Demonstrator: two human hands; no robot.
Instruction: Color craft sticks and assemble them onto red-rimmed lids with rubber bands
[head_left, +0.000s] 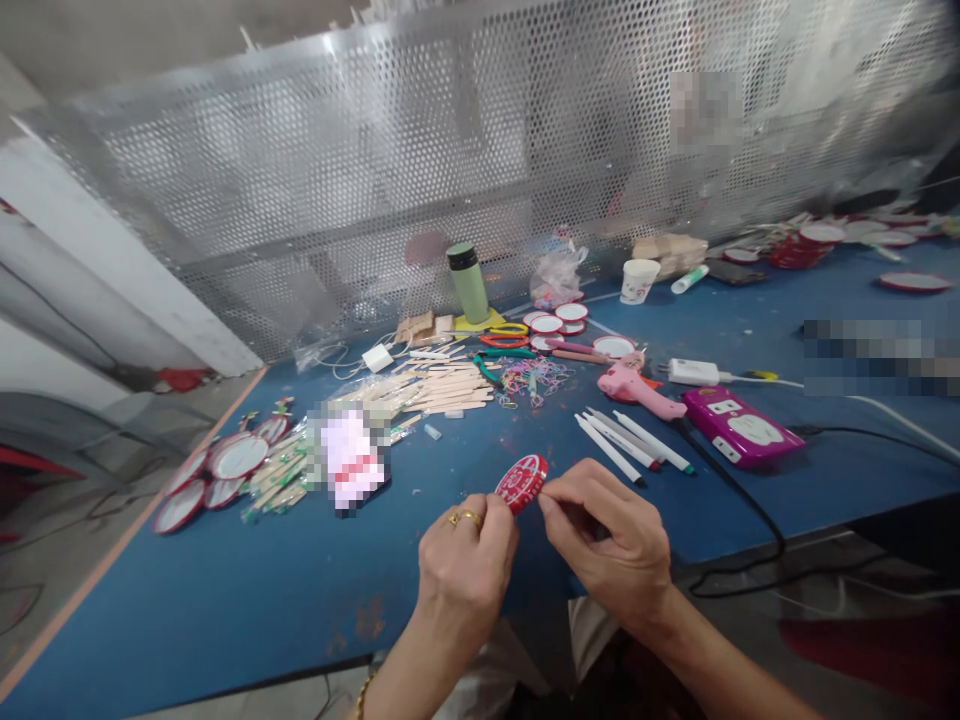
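A round red lid (pixel 520 482) with white printing is held tilted above the front of the blue table. My left hand (pixel 469 555), with gold rings on a finger, pinches its lower left edge between thumb and fingers. At the lid's right rim, the thumb and forefinger of my right hand (pixel 611 535) close together and touch the edge. Whether anything small is also between these fingertips is hidden. Just beyond my right hand lie several white marker pens (pixel 619 445). A pink glue gun (pixel 637 388) rests behind the pens.
Red-rimmed discs (pixel 238 457) and wooden sticks (pixel 454 385) lie left and centre. Pliers (pixel 510 353), colourful clips (pixel 534 378), a green bottle (pixel 468 285) and a paper cup (pixel 639 282) stand or lie farther back. A purple power strip (pixel 739 428) trails a black cable at right.
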